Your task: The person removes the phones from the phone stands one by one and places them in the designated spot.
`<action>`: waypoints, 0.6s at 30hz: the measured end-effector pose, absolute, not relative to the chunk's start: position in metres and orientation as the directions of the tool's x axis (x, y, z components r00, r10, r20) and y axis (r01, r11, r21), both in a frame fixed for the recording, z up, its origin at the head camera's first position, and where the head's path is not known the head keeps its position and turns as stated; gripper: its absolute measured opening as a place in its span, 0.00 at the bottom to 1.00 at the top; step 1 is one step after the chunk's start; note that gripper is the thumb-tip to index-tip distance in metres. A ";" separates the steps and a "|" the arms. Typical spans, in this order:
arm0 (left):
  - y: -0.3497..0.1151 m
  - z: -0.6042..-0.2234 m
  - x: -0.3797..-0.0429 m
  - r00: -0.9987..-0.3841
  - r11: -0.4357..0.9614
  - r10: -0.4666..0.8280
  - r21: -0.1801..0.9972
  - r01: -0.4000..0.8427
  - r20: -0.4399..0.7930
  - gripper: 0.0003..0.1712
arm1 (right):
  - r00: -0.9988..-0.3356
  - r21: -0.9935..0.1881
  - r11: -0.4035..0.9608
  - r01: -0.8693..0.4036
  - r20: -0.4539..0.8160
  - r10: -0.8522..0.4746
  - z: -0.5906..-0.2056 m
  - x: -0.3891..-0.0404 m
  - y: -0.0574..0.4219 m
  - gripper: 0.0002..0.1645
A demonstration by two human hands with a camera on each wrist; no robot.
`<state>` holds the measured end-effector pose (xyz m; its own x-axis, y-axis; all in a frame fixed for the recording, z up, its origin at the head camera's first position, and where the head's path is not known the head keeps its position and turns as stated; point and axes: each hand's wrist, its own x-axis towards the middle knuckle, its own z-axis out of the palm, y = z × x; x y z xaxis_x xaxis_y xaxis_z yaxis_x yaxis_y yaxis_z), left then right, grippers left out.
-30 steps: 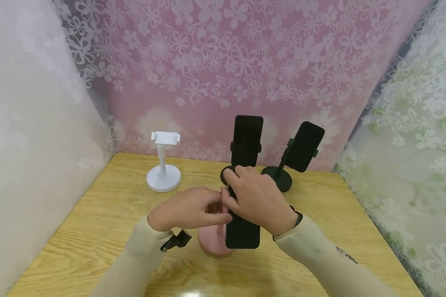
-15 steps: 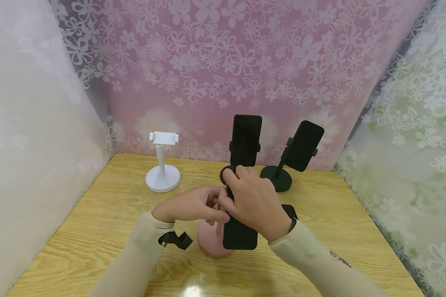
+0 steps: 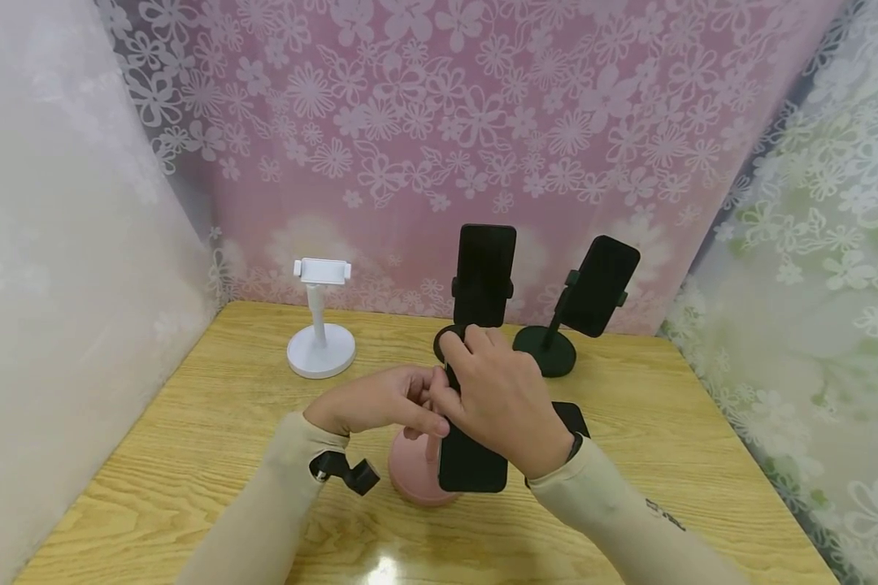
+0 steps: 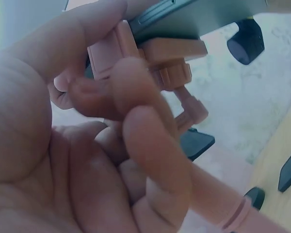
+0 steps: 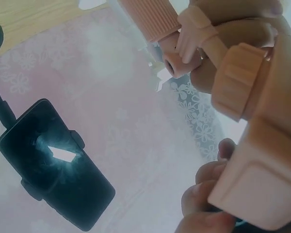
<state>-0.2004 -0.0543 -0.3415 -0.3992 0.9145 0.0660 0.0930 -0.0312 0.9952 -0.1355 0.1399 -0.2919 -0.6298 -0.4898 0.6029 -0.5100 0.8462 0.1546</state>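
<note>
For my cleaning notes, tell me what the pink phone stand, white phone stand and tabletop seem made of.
Pink phone stand: probably satin plastic, from its even color and molded ribs.
White phone stand: likely smooth plastic, uniformly colored.
Tabletop: wood or printed laminate, by its grain; the reflection suggests some gloss.

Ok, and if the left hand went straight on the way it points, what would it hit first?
Most likely the pink clamp, which the left hand seems to touch; the phone sits right by it, though depth there is hard to judge.

Left hand [image 3: 380, 402] and right hand [image 3: 501, 398] sit close together, fingers [image 4: 153, 150] bent, forearms [image 3: 252, 508] angled inward.
</note>
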 end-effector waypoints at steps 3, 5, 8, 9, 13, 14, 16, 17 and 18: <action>-0.054 -0.342 -0.200 -0.407 -0.039 0.911 0.997 0.068 0.063 0.13 | -0.628 0.138 0.850 -0.508 0.617 -0.475 -0.293 -0.136 0.140 0.10; -0.054 -0.343 -0.200 -0.412 -0.044 0.909 0.997 0.055 0.063 0.13 | -0.625 0.127 0.853 -0.506 0.627 -0.465 -0.294 -0.137 0.140 0.09; -0.053 -0.343 -0.200 -0.421 -0.046 0.905 0.998 0.043 0.060 0.12 | -0.627 0.104 0.856 -0.506 0.638 -0.448 -0.295 -0.137 0.140 0.08; -0.053 -0.343 -0.200 -0.424 -0.047 0.904 0.998 0.037 0.058 0.12 | -0.628 0.096 0.858 -0.505 0.640 -0.442 -0.295 -0.137 0.140 0.08; -0.052 -0.343 -0.200 -0.430 -0.045 0.902 0.999 0.018 0.048 0.12 | -0.638 0.060 0.860 -0.506 0.645 -0.421 -0.297 -0.137 0.140 0.08; -0.052 -0.343 -0.200 -0.430 -0.042 0.901 0.999 0.017 0.045 0.12 | -0.639 0.055 0.860 -0.506 0.646 -0.418 -0.297 -0.137 0.140 0.08; -0.052 -0.342 -0.200 -0.433 -0.039 0.900 0.999 0.019 0.043 0.12 | -0.639 0.051 0.862 -0.505 0.649 -0.413 -0.298 -0.137 0.140 0.08; -0.053 -0.342 -0.200 -0.436 -0.033 0.899 0.999 0.023 0.040 0.12 | -0.638 0.050 0.862 -0.505 0.651 -0.412 -0.298 -0.137 0.140 0.08; -0.053 -0.341 -0.200 -0.439 -0.025 0.898 0.999 0.028 0.035 0.12 | -0.635 0.051 0.862 -0.504 0.654 -0.410 -0.298 -0.137 0.140 0.08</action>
<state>-0.2001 -0.0530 -0.3412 -0.4394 0.8976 0.0347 0.0280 -0.0249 0.9993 -0.1374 0.1395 -0.2980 -0.6350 -0.4105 0.6544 -0.5043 0.8620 0.0514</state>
